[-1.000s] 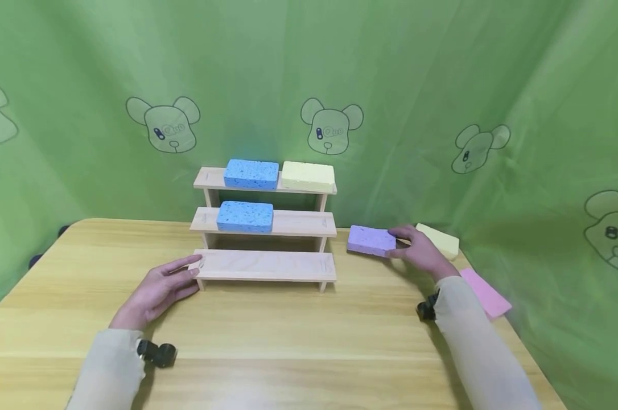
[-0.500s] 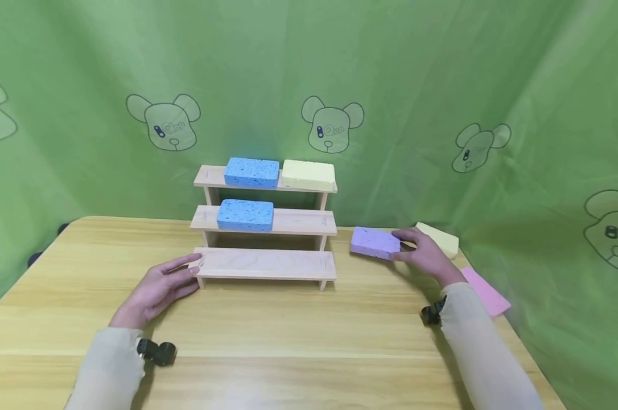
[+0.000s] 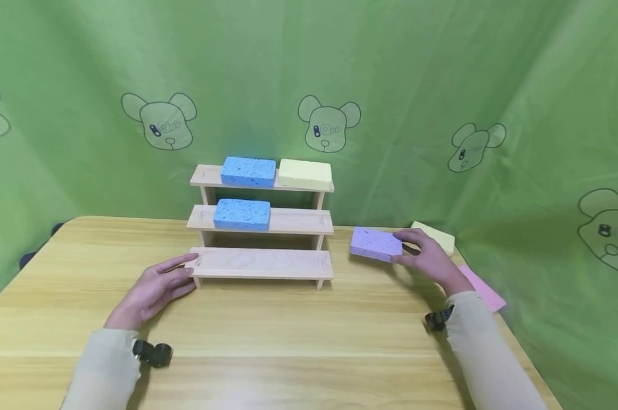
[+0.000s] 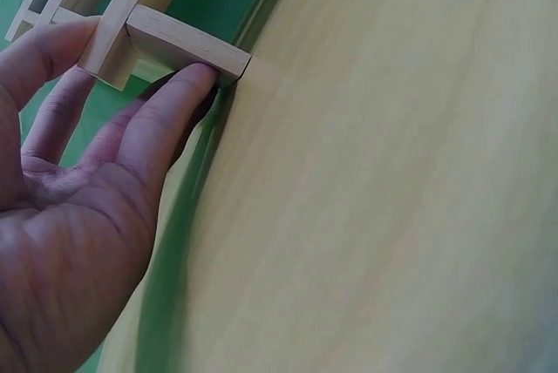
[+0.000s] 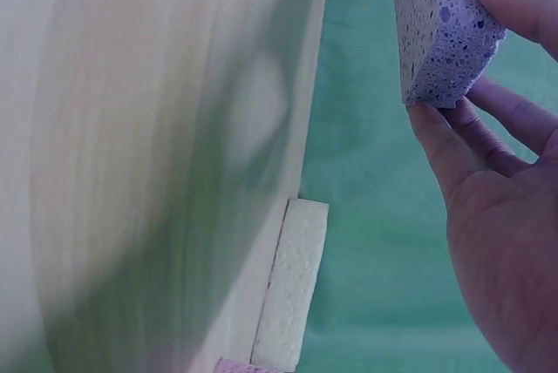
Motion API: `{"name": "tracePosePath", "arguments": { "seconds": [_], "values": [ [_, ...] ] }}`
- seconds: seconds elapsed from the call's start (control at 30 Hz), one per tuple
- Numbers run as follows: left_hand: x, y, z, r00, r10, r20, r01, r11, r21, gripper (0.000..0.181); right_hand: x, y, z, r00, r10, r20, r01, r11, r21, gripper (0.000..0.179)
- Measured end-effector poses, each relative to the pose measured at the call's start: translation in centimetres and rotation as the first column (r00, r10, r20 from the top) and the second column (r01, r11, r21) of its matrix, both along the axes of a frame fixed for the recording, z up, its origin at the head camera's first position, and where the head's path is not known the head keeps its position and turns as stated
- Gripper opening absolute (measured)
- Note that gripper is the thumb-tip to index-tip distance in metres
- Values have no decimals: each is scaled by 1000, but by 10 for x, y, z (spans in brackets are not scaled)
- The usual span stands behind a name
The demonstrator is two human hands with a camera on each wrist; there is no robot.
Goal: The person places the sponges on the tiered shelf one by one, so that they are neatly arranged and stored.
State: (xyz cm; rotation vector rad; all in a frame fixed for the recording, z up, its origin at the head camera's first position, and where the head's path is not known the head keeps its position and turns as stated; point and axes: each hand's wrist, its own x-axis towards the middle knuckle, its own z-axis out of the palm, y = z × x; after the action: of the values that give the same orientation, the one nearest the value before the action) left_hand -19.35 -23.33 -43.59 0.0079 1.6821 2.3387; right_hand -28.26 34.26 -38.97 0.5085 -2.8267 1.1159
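My right hand [image 3: 425, 257] pinches the right end of a purple sponge [image 3: 374, 241] between thumb and fingers. The sponge hangs just above the table at the right of the rack, and its porous end [image 5: 462, 24] shows in the right wrist view. My left hand [image 3: 152, 290] reaches the left end of a three-tier wooden rack [image 3: 258, 263]. In the left wrist view, fairly straight fingers of that hand [image 4: 96, 190] touch the end of the lowest board and its leg [image 4: 187, 42]. A blue sponge [image 3: 247, 172] and a pale yellow sponge [image 3: 305, 174] lie on the top tier.
On the middle tier lies another blue sponge [image 3: 242, 214]. Behind my right hand, a second pale yellow sponge [image 3: 437, 238] sits at the table's back right corner. A pink sponge [image 3: 483, 289] lies by the right edge. Green curtains [image 3: 380, 57] enclose the table [image 3: 268, 336].
My right hand has lifted the purple sponge slightly and drawn it a little to the right and nearer. My left hand stays at the rack's end. The head view has shifted slightly.
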Motion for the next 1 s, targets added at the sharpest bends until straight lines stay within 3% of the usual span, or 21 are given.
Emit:
{"name": "tracePosePath", "arguments": {
  "seconds": [0.57, 0.8, 1.0],
  "values": [
    [-2, 3, 0, 1000, 19, -6, -19, 1000, 17, 50, 19, -7, 14, 999, 49, -6, -49, 993, -109, 64],
    [-4, 4, 2, 1000, 22, -17, -23, 999, -38, 56, 26, -13, 19, 998, 55, -34, -59, 992, -107, 61],
    [-4, 3, 0, 999, 41, -13, -41, 998, -48, 50, 27, -17, 24, 996, 80, -51, -86, 988, -131, 59]
  ]
}}
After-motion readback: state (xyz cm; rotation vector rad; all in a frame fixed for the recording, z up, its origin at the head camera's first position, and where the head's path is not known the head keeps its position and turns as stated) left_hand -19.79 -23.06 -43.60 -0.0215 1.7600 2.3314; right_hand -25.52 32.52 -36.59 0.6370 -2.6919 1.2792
